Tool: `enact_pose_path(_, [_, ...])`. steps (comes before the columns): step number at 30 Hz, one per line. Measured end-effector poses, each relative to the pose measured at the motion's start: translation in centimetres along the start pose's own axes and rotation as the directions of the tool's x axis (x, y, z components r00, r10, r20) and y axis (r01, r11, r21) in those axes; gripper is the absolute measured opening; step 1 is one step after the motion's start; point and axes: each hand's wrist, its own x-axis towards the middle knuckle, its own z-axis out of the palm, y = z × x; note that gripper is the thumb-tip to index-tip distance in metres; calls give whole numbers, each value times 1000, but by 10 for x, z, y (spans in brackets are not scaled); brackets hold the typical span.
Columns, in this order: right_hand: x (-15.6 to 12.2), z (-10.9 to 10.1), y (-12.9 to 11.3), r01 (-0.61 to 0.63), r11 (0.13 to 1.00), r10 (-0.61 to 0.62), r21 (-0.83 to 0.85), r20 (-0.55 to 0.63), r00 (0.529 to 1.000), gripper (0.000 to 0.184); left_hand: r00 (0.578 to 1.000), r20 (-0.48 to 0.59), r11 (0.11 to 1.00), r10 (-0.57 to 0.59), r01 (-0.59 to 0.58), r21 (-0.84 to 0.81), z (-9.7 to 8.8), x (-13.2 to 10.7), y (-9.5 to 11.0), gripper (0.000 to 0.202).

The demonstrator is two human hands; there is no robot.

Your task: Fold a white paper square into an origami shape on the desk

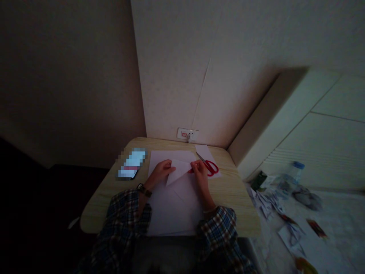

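A folded piece of white paper (177, 170) with a pointed lower corner is held up between my two hands. On its left side, my left hand (163, 171) pinches the edge, thumb on top. The opposite corner is gripped by the fingers of my right hand (200, 170). Below them lie large white sheets (173, 213) on the table. Just beyond my right hand rest red-handled scissors (211, 167), blades pointing away to the upper left and handles partly hidden by that hand. They lie over a smaller strip of white paper (205, 150).
The small wooden table (234, 198) stands against a wall with a socket (187, 134). At its left lies a phone (131, 163) with a lit, blurred screen. To the right, paper scraps (264, 203) and a blue-capped plastic bottle (296, 173) sit on a pale surface.
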Motion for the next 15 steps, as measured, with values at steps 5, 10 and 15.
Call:
enact_pose_path(5, [-2, 3, -5, 56, 993, -42, -103, 131, 991, 16, 953, -234, 943, 194, -115, 313, -1, 0, 2, 23])
enact_pose_path(10, [-5, 7, -1, 174, 951, -116, -257, 224, 968, 19, 908, -275, 837, 317, -132, 531, 2, -3, 2, 27])
enact_pose_path(15, [-5, 10, 7, 264, 899, -188, -349, 238, 953, 24, 904, -213, 753, 371, -159, 638, 7, -3, 1, 30])
